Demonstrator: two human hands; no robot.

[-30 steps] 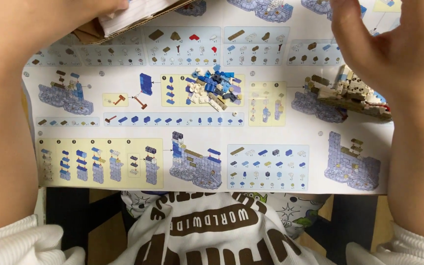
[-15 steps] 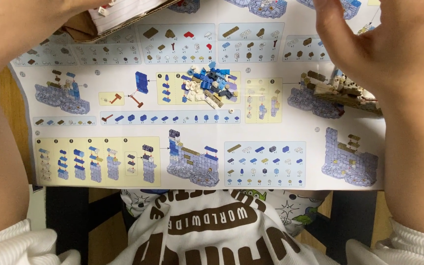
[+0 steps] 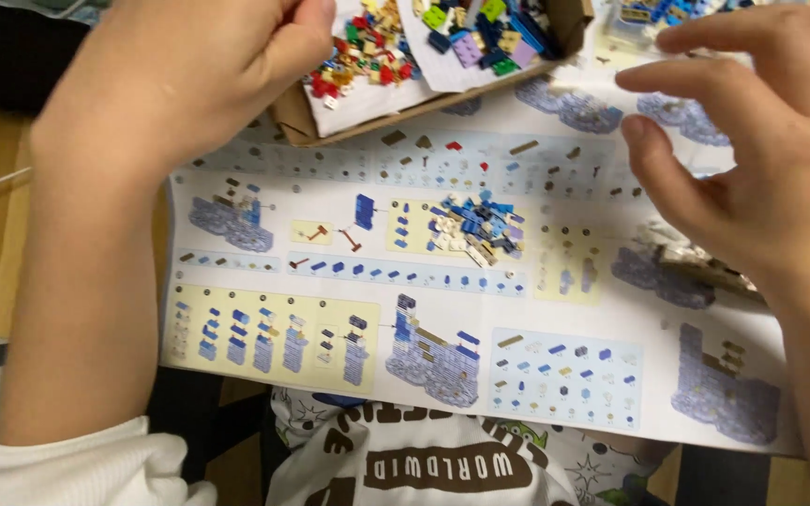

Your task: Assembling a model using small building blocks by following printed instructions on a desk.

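Fingers, left hand (image 3: 175, 80): curled inward in a loose fist with the thumb stretched toward the cardboard tray (image 3: 405, 94); whether they pinch a piece I cannot tell, since the palm side is hidden.
Left forearm: runs down the left side of the view to a white sleeve (image 3: 77, 468) at the bottom edge.
Cardboard tray: at the top centre, lying on the upper edge of the instruction sheet (image 3: 442, 319), just beside the left thumb.
Loose bricks (image 3: 377, 52): small red, yellow, green, blue and purple pieces heaped on white paper inside the tray.
Instruction sheet: spread flat across the middle, printed with build steps in blue, grey and pale yellow panels.
Small brick pile (image 3: 475, 225): blue, white and tan pieces resting on the sheet, between the two hands and apart from both.
Partly built model (image 3: 696, 262): a tan and white piece on the sheet, just under the right hand (image 3: 761, 159).
Fingers, right hand: spread wide and slightly bent, holding nothing, hovering above the right part of the sheet.
Printed shirt (image 3: 442, 459): at the bottom edge, below the sheet.
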